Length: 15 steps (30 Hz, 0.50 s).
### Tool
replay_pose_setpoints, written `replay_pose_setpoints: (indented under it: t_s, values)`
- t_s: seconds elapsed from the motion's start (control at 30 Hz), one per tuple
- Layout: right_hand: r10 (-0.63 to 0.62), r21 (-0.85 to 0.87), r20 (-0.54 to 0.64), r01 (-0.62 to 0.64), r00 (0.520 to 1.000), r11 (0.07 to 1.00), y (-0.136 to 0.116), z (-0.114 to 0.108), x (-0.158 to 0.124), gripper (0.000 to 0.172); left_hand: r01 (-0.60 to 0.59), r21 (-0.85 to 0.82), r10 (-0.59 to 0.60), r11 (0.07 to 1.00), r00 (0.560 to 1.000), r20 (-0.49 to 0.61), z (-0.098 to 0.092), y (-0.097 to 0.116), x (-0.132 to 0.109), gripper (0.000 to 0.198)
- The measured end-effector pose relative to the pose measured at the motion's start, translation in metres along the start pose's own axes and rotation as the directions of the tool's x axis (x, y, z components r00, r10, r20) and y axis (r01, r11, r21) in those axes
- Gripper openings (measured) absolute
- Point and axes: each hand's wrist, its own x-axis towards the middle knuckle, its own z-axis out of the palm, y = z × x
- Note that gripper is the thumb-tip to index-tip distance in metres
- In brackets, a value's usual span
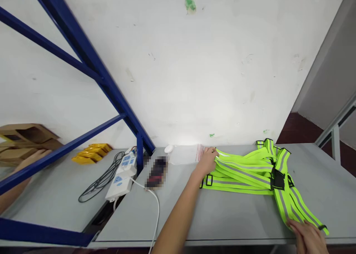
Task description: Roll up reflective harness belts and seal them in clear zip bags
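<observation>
On the grey table [222, 217], the left hand [207, 161] had its fingers curled round the bunched straps of the neon-yellow reflective vest [244, 170], gripping its far left end. The right hand [308, 237] lay flat, fingers stretched out, pressing a strap end at the near edge. The vest sprawled across the table's right half. Just beyond the left hand sat a clear bag [183, 154]. Further left were a power strip [122, 176], a blue rack [111, 87] and another person's arm [19, 179].
</observation>
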Motion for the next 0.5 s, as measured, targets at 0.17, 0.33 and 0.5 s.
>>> replay_pose_setpoints:
  t_s: [0.17,0.33,0.5]
  values:
    - [0.204,0.112,0.067,-0.211,0.977,0.971,-0.028,-0.029,0.037,0.016,-0.02,0.003,0.02,1.0,0.997,-0.076,-0.03,-0.015,-0.055,0.059]
    - [0.165,0.338,0.236,-0.24,0.958,0.91,-0.07,-0.031,0.059,0.02,0.035,0.064,-0.04,0.997,0.997,0.069,-0.044,-0.042,-0.12,0.057]
    - [0.286,0.422,0.512,-0.527,0.81,0.738,-0.089,-0.026,0.072,0.026,0.05,0.022,-0.054,0.999,0.958,0.281,-0.054,-0.019,-0.147,0.072]
